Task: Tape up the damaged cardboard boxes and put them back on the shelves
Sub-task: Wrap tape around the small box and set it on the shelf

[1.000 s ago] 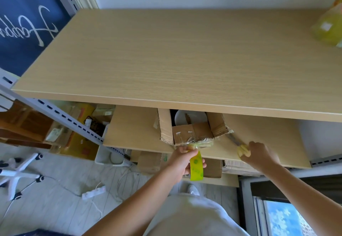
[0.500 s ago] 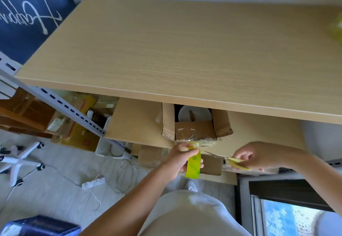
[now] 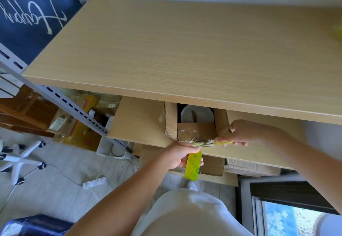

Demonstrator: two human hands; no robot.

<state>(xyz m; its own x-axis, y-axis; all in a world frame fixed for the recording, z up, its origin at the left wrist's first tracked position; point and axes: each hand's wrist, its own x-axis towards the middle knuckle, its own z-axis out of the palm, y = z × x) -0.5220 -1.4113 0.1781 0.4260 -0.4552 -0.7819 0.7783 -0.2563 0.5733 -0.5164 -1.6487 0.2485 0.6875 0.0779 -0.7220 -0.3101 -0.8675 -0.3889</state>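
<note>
Head view: since half a second ago the right hand (image 3: pixel 246 132) has moved in from the right, bringing its yellow-handled tool (image 3: pixel 224 142) up to the stretched clear tape (image 3: pixel 200 142) at the cardboard box (image 3: pixel 196 128), fingers curled round the handle. The left hand (image 3: pixel 180 155) still grips the yellow-green tape roll (image 3: pixel 193 165). The only writing, white script on a dark blue board (image 3: pixel 35 13), is not legible; the open-flapped box sits on the lower shelf (image 3: pixel 138 122), its front creased, tape-patched.

White cursive lettering, partly cut off and seen at an angle, apparently "Happy", is written on the dark blue banner (image 3: pixel 27 17) at upper left; nothing else is readable.
</note>
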